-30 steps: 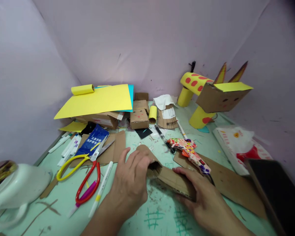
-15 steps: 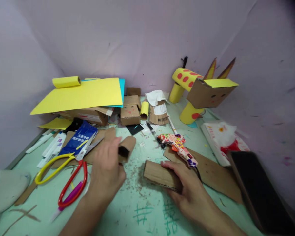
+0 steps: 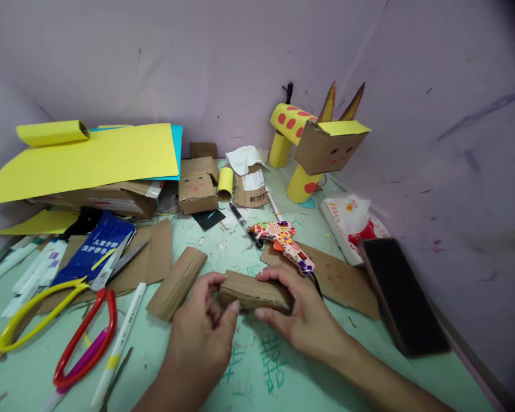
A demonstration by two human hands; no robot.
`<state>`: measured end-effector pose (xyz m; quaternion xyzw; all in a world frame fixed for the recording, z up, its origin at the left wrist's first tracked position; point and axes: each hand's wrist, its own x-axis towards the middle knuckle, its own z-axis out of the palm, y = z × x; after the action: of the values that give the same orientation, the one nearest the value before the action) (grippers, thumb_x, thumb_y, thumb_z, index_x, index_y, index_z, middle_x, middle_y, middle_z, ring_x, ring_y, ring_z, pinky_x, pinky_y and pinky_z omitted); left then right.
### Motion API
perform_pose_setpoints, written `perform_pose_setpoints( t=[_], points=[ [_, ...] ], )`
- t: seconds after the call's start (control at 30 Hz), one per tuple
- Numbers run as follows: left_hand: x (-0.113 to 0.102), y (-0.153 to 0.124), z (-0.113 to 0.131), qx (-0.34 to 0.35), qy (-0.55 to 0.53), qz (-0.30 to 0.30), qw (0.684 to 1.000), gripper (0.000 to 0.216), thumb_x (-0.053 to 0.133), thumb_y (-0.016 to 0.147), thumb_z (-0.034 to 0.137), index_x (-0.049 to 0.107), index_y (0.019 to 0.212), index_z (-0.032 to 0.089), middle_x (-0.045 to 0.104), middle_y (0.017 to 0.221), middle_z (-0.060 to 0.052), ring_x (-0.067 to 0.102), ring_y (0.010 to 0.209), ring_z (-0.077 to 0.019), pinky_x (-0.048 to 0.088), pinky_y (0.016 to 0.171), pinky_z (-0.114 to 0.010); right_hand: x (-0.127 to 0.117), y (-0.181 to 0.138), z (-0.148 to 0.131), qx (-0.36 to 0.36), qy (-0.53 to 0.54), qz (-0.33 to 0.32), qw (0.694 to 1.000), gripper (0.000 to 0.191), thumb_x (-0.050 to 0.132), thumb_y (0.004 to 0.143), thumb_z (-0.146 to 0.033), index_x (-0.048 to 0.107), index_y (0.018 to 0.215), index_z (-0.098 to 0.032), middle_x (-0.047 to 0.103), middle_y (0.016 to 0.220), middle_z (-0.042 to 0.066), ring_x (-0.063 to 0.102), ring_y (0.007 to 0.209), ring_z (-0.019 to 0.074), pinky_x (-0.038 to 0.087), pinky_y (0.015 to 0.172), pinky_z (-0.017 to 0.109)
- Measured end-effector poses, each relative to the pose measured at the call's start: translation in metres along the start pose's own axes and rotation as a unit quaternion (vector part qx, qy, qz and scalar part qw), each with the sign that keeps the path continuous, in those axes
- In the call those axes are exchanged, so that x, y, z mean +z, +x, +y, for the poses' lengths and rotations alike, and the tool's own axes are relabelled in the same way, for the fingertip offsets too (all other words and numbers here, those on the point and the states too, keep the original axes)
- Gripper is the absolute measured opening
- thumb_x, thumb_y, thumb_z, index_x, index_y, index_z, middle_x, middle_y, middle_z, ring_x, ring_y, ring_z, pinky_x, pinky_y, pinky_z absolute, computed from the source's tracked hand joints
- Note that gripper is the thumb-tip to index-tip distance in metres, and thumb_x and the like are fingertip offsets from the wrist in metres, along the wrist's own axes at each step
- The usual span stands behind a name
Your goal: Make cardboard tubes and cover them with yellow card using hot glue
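Observation:
Both hands hold one flattened cardboard tube piece (image 3: 253,290) just above the green table (image 3: 352,355). My left hand (image 3: 203,332) pinches its left end with thumb and fingers. My right hand (image 3: 298,312) wraps over its right half, fingers curled round it. A second rolled cardboard piece (image 3: 177,282) lies loose on the table just left of my left hand, touched by neither hand.
Scissors with yellow and red handles (image 3: 54,332) and pens lie at the left. A flower-patterned glue gun (image 3: 283,243) rests on a cardboard sheet behind my right hand. A black phone (image 3: 401,294) lies right. A cardboard giraffe figure (image 3: 315,146) and yellow paper (image 3: 90,157) stand behind.
My left hand set the second cardboard roll down on the table and came right to grip the left end of the piece in my right hand. The view swung right.

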<state>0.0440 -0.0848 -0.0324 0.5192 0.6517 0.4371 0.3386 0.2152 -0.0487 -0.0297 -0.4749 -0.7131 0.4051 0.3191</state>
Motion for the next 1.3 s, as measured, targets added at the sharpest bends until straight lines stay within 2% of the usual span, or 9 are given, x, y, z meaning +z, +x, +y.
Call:
perform_pose_setpoints(
  t=[0.13,0.23,0.33,0.5,0.73,0.87,0.97,1.07,1.3],
  points=[
    [-0.002,0.009,0.001,-0.111,-0.179,-0.047,0.976,0.034,0.069,0.066,0.029,0.054,0.096,0.021,0.064,0.073,-0.001,0.049,0.044,-0.0104,0.039,0.037,-0.021,-0.003,-0.004,-0.013,0.055,0.032,-0.039,0.997,0.036,0.074,0.063,-0.031,0.056,0.092,-0.019,0.062,0.094,0.006,0.058,0.087,0.0238,0.047,0.078,0.037],
    [-0.014,0.015,0.002,-0.098,-0.2,-0.153,0.963,0.035,0.065,0.071,0.029,0.055,0.104,0.022,0.059,0.07,0.001,0.048,0.047,-0.0099,0.039,0.04,-0.019,-0.012,-0.001,-0.016,0.092,0.115,-0.1,0.984,0.035,0.067,0.069,-0.044,0.057,0.09,-0.018,0.061,0.091,0.007,0.059,0.087,0.0237,0.048,0.076,0.037],
    [-0.023,0.016,0.004,-0.061,-0.177,-0.239,0.953,0.032,0.06,0.077,0.029,0.057,0.109,0.023,0.059,0.07,0.001,0.054,0.058,-0.0125,0.043,0.05,-0.021,-0.018,0.002,-0.012,0.146,0.194,-0.134,0.961,0.04,0.06,0.076,-0.042,0.055,0.107,-0.018,0.06,0.109,0.012,0.059,0.1,0.0252,0.05,0.079,0.038],
    [-0.019,0.011,0.009,-0.03,-0.129,-0.285,0.949,0.024,0.057,0.079,0.024,0.06,0.103,0.023,0.063,0.076,-0.003,0.058,0.069,-0.0165,0.047,0.061,-0.025,-0.015,-0.002,-0.008,0.081,0.172,-0.176,0.966,0.056,0.068,0.071,-0.021,0.051,0.123,-0.019,0.058,0.122,0.011,0.055,0.11,0.025,0.044,0.092,0.041],
    [-0.012,0.012,0.009,-0.14,-0.137,-0.203,0.959,0.048,0.068,0.068,0.033,0.053,0.111,0.018,0.061,0.098,-0.007,0.05,0.052,-0.0074,0.041,0.046,-0.021,-0.004,-0.001,-0.009,0.173,0.274,-0.174,0.93,0.03,0.068,0.06,-0.021,0.055,0.087,-0.017,0.061,0.084,0.003,0.057,0.072,0.0182,0.049,0.065,0.032],
    [-0.011,0.01,0.014,-0.21,-0.082,-0.232,0.946,0.049,0.063,0.071,0.044,0.058,0.11,0.013,0.067,0.082,-0.006,0.049,0.045,-0.0079,0.038,0.041,-0.021,0.0,-0.001,-0.01,0.19,0.308,-0.137,0.922,0.022,0.066,0.057,-0.022,0.053,0.074,-0.017,0.059,0.087,0.005,0.055,0.073,0.0177,0.046,0.067,0.032],
    [-0.011,0.008,0.019,-0.181,-0.066,-0.216,0.957,0.046,0.062,0.071,0.042,0.063,0.108,0.014,0.072,0.095,-0.008,0.065,0.078,-0.0185,0.051,0.065,-0.027,0.002,-0.002,-0.009,0.197,0.301,-0.098,0.928,0.019,0.066,0.057,-0.023,0.05,0.066,-0.019,0.06,0.086,0.006,0.055,0.073,0.0188,0.046,0.066,0.033],
    [-0.01,0.006,0.021,-0.148,-0.05,-0.19,0.969,0.047,0.061,0.07,0.042,0.066,0.107,0.014,0.07,0.111,-0.009,0.062,0.105,-0.024,0.049,0.089,-0.033,0.005,-0.002,-0.007,0.205,0.304,-0.067,0.928,0.02,0.067,0.056,-0.023,0.049,0.062,-0.019,0.06,0.077,0.003,0.056,0.072,0.0191,0.045,0.064,0.032],
    [-0.008,-0.003,0.02,-0.019,0.085,-0.123,0.989,0.044,0.063,0.068,0.035,0.066,0.107,0.016,0.07,0.107,-0.009,0.065,0.099,-0.0269,0.052,0.088,-0.042,0.011,0.0,-0.004,0.23,0.315,0.028,0.921,0.027,0.069,0.054,-0.023,0.043,0.061,-0.021,0.049,0.061,-0.005,0.044,0.058,0.0115,0.037,0.055,0.026]
  ],
)
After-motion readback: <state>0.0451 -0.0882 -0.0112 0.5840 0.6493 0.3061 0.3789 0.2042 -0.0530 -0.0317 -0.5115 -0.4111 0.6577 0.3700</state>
